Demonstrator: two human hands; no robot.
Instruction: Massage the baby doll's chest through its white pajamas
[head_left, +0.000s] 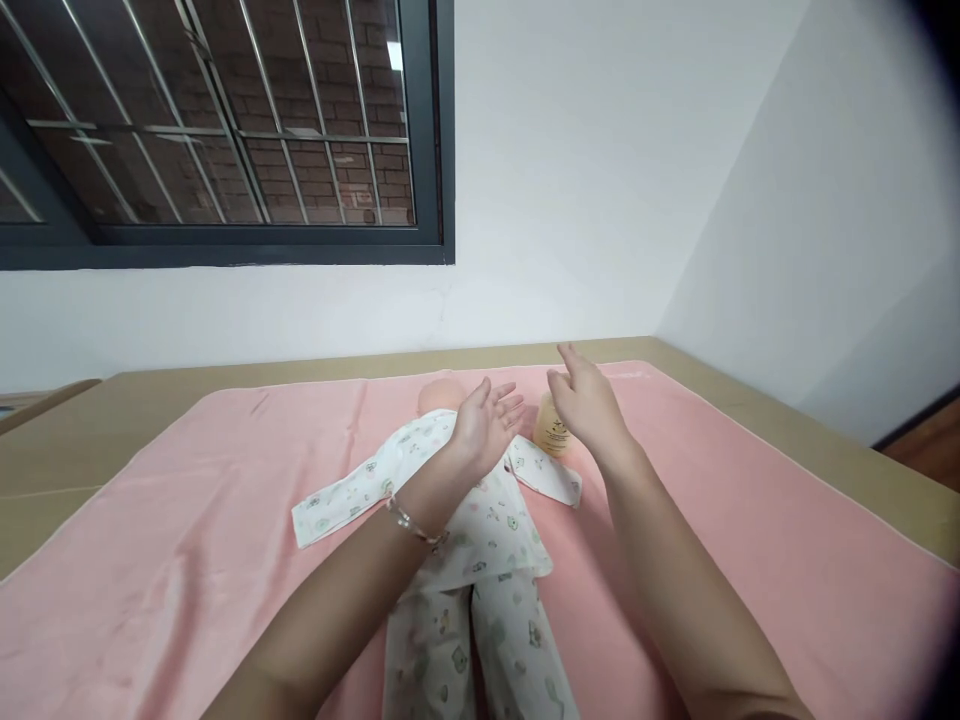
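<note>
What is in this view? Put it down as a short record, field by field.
Left hand: open, palm turned up, above the printed top; left hand looks empty
Left wrist: bracelet
Right hand: right hand beside a pale yellow container, fingers extended; contact unclear
Figure: doll-like, lying in printed top and trousers
Surface: pink cloth
Background: barred window, white wall

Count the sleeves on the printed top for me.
2. One sleeve stretches toward the picture's left across the pink sheet; the other sleeve lies toward the picture's right, near the yellow container. The left hand hides part of the printed top.
</note>
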